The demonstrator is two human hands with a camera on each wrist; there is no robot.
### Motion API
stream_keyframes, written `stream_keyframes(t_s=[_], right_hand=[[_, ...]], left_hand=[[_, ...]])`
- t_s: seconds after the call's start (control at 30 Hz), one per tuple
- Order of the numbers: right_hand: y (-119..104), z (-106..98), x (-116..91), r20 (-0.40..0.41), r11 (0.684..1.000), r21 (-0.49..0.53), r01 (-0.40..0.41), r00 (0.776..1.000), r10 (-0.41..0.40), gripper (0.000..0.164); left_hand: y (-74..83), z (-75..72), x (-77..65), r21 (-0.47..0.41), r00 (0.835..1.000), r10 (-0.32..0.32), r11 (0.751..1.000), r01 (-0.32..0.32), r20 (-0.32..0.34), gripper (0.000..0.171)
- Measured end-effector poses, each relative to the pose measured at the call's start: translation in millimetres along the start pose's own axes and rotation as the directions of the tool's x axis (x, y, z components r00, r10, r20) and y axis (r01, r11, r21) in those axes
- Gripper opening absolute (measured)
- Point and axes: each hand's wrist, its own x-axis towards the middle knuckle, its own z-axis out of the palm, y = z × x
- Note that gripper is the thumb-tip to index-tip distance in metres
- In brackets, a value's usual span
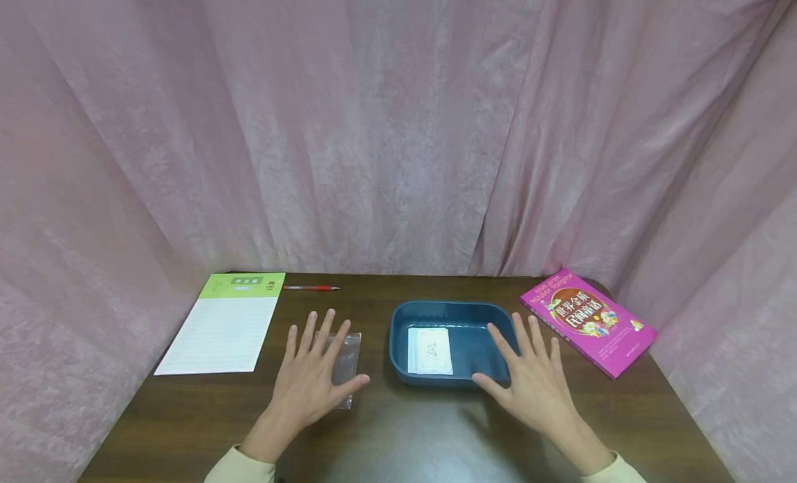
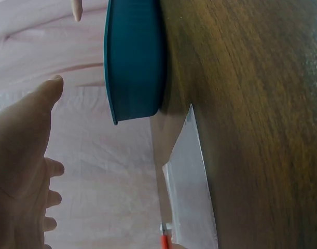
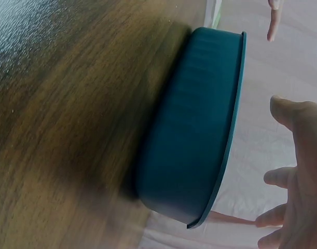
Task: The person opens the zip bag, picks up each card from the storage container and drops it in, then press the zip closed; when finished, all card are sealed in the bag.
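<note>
My left hand [image 1: 307,385] is held above the table with its fingers spread, over a clear plastic bag [image 1: 347,365] that it partly hides. In the left wrist view the bag [image 2: 192,192] lies flat on the wood, apart from the hand. My right hand [image 1: 534,386] hovers with spread fingers over the right end of a dark blue tray [image 1: 457,381]. Neither hand holds anything. Inside the tray, at its left side, sits a stack of white cards [image 1: 431,351] with a printed pattern on top.
A lined writing pad [image 1: 218,331] with a green header lies at the left. Beside its top is a red pen [image 1: 311,288]. A pink book [image 1: 588,320] lies at the right, angled. Pink curtains [image 1: 373,123] surround the brown wooden table [image 1: 417,434].
</note>
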Motion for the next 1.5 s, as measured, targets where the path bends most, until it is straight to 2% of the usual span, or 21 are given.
stream_keyframes(t_s=[0.23, 0.43, 0.77, 0.97, 1.13, 1.33, 1.5], right_hand=[[-3, 0, 0, -0.003, 1.000, 0.020, 0.007, 1.000, -0.007, 0.091], [-7, 2, 1, 0.003, 0.998, 0.045, 0.035, 0.999, -0.036, 0.089], [-28, 3, 10, 0.009, 0.989, 0.115, 0.088, 0.996, -0.089, 0.088], [-45, 8, 19, -0.024, 0.977, 0.153, 0.150, 0.989, -0.148, 0.085], [-60, 13, 25, -0.050, 0.961, 0.197, 0.193, 0.981, -0.186, 0.083], [-76, 17, 31, -0.036, 0.938, 0.272, 0.216, 0.976, -0.214, 0.082], [-92, 14, 37, -0.003, 0.907, 0.357, 0.225, 0.971, -0.240, 0.082]], left_hand=[[-1.3, 2.7, -2.6, -0.006, 1.000, 0.005, 1.000, -0.005, -0.014, 0.099], [-4.3, 5.5, -6.0, -0.015, 1.000, 0.007, 1.000, -0.007, 0.002, 0.099], [-15.7, 6.1, -6.4, -0.021, 1.000, 0.023, 1.000, -0.023, -0.002, 0.097], [-30.8, 7.5, -4.2, -0.075, 1.000, 0.027, 0.997, -0.027, -0.003, 0.095], [-45.3, 2.3, -2.0, -0.137, 1.000, 0.018, 0.991, -0.015, 0.015, 0.093], [-62.1, -1.8, 1.0, -0.222, 0.999, 0.024, 0.975, -0.015, 0.040, 0.086], [-73.1, -2.1, 5.2, -0.300, 0.999, 0.031, 0.954, -0.020, 0.032, 0.081]])
